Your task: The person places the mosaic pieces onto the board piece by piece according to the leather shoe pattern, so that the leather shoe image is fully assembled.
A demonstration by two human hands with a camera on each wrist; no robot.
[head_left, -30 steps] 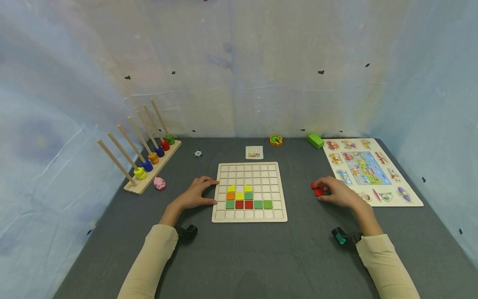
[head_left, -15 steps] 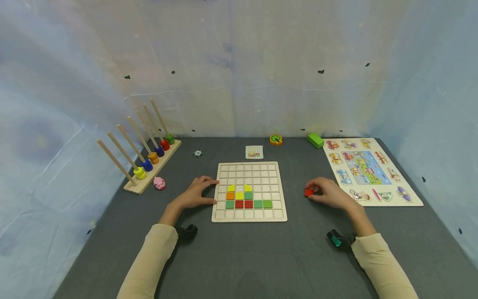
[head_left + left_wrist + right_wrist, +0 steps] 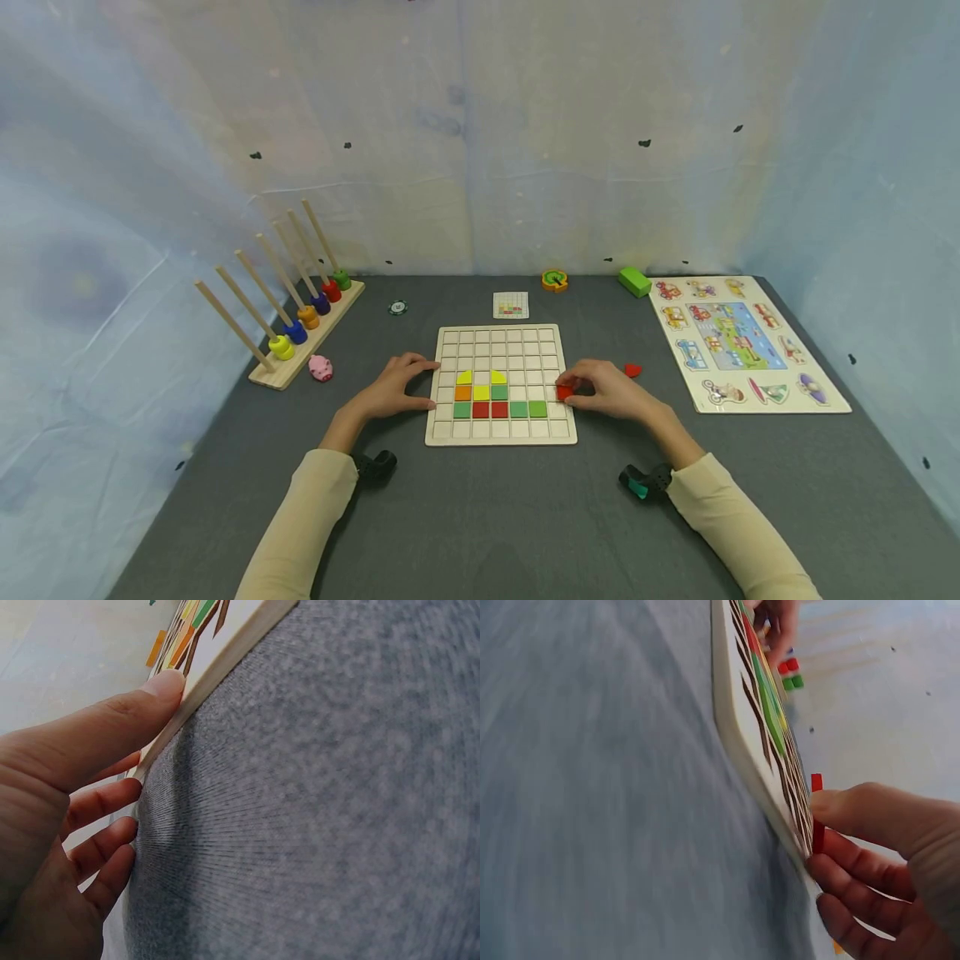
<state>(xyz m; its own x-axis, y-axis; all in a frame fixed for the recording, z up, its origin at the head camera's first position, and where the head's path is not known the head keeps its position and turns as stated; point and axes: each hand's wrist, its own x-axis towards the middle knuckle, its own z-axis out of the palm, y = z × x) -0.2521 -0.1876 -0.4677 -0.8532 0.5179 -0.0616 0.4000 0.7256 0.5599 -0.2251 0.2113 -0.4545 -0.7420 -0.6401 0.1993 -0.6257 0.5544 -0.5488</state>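
A wooden grid board (image 3: 510, 350) lies flat in the middle of the table, with green, red, yellow and orange tiles in some of its cells. My left hand (image 3: 392, 388) touches the board's left edge, thumb and index finger spread apart along it; the left wrist view has the thumb (image 3: 161, 690) on the rim. At the board's right edge, my right hand (image 3: 611, 390) pinches a red tile (image 3: 564, 392) between thumb and fingers. In the right wrist view this red tile (image 3: 817, 784) stands on edge, partly hidden by the thumb. Another red piece (image 3: 633, 369) lies behind the right hand.
Behind the board lies a small pattern card (image 3: 511, 306). A peg stacker (image 3: 315, 342) and a pink pig (image 3: 320, 368) are on the left, with a round chip (image 3: 397, 307). Farther right are an orange-green toy (image 3: 554, 281), a green block (image 3: 634, 282) and a picture puzzle (image 3: 678, 367).
My right hand has picked up a red tile and carried it left to the board's right edge, leaving another red piece on the table. My left hand has stayed in place.
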